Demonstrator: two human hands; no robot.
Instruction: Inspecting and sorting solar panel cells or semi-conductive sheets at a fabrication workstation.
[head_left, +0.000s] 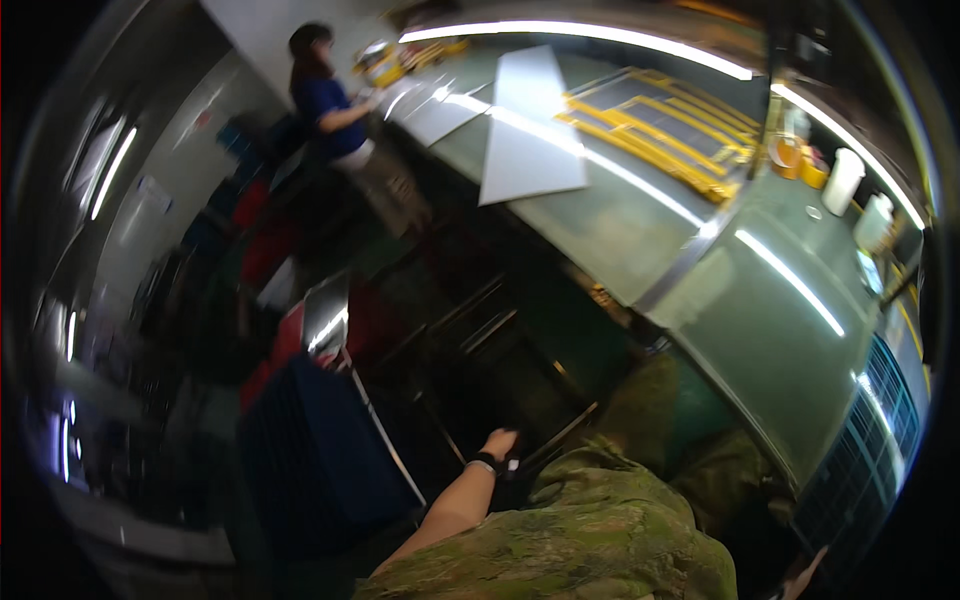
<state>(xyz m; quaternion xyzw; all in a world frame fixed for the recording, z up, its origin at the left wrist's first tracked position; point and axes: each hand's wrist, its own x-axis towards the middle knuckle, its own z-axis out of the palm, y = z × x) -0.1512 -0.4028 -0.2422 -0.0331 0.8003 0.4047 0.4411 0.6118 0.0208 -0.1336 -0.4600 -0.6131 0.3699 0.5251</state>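
This is looking like a factory workshop: strip lights are glaring above green worktops, yellow frames and a pale sheet are lying there, and 1 co-worker (in a blue top) is standing beside the far end.

Ahead of you, bright strip lights run above glossy green worktables, and a pale wall rises toward your left.
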